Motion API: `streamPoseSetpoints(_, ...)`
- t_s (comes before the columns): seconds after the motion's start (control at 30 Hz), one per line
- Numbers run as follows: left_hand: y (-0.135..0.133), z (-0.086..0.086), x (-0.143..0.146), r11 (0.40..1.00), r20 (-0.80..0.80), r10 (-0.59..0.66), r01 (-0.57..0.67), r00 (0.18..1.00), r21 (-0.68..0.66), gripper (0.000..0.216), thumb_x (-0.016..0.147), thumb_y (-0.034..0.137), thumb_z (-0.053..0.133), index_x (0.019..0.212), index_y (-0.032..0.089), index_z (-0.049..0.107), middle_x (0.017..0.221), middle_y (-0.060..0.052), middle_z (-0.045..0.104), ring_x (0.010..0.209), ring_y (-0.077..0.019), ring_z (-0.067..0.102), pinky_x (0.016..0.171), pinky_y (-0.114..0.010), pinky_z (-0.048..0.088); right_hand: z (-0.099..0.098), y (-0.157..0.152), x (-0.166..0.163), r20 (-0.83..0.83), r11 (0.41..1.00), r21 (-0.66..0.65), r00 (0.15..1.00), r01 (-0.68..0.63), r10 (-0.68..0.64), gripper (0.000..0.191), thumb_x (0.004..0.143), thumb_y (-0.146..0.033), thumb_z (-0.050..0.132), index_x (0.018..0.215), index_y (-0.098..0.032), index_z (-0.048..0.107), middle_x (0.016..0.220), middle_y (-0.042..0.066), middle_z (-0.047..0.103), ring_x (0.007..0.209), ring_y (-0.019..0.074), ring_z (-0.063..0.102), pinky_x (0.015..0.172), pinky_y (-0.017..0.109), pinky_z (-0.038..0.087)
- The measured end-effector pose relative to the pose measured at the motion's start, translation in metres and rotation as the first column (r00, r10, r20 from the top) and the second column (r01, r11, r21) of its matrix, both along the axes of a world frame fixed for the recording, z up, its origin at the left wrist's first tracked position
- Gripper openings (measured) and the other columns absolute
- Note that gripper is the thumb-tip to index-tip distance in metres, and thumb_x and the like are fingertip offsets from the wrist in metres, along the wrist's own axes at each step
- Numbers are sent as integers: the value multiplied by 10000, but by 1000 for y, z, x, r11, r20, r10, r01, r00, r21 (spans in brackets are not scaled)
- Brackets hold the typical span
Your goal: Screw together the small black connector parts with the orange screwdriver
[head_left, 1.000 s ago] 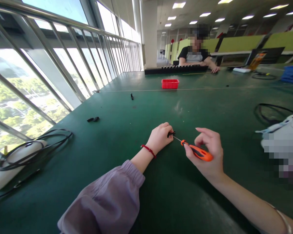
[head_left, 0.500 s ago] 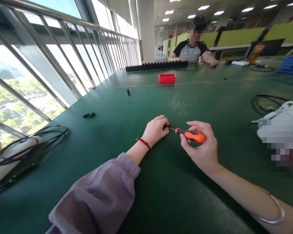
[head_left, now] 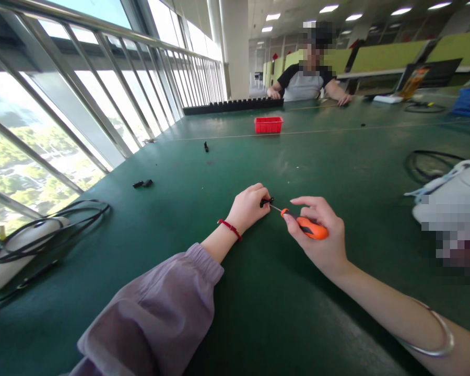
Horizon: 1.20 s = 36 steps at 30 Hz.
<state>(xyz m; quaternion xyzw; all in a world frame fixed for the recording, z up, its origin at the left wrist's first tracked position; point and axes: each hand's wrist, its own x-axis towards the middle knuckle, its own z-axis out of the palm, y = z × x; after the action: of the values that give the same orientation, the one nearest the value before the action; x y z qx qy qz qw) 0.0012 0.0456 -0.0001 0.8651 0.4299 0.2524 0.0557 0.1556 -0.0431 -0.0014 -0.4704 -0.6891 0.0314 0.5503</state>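
My left hand [head_left: 251,204] rests low over the green table, its fingers closed round a small black part [head_left: 266,201]. The part's exact kind is too small to make out. In my right hand [head_left: 324,235] is an orange and black screwdriver [head_left: 312,228], gripped by the handle with the index finger lifted off it. The thin metal shaft points left, and its tip meets the black part at my left fingertips. Whether the tip sits in a screw cannot be seen.
Ahead stands a red bin [head_left: 268,125], with a long black toothed strip [head_left: 233,106] behind it. Small black pieces [head_left: 142,184] lie at left, another [head_left: 206,147] farther back. Cables [head_left: 74,211] loop at the left edge. A person [head_left: 307,83] sits across the table [head_left: 172,172].
The screwdriver handle has dipped slightly, and my right index finger has lifted away from it. Across the table, the long black strip has slid left, and the person's hand beside it has shifted too.
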Motion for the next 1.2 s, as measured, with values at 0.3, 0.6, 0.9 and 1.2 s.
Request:
streamPoseSetpoints(0.3,-1,1,0,1000,-13,17,-17,1000,4,112,726,132,543,797,171,621,885,-24,640,800,-147,608,668,-237,472,6,-1,3,43,999,41,999,-7,6,12,769,-227,590,777,-229,582,632,-24,615,529,124,525,569,285,442)
streamPoseSetpoints(0.6,5,0,-9,999,-32,-47,48,998,24,194,784,154,530,955,181,618,945,-33,663,913,-172,602,813,-294,489,-5,32,34,-34,979,-203,999,17,-24,102,804,-251,545,803,-207,636,781,13,674,682,154,616,637,281,461)
streamPoseSetpoints(0.9,9,-5,-11,1000,70,-24,25,997,-17,160,837,274,559,913,180,665,910,-44,660,883,-176,594,810,-311,488,-12,38,29,411,923,-384,896,4,167,222,781,-160,517,963,-221,628,941,41,651,842,205,602,796,384,442)
streamPoseSetpoints(1.2,15,-8,-13,996,175,-37,51,984,-74,146,813,259,596,879,184,702,863,-35,665,810,-154,601,761,-289,487,-12,40,30,438,921,-389,881,5,180,228,774,-149,516,961,-224,623,903,33,657,838,205,595,771,366,427)
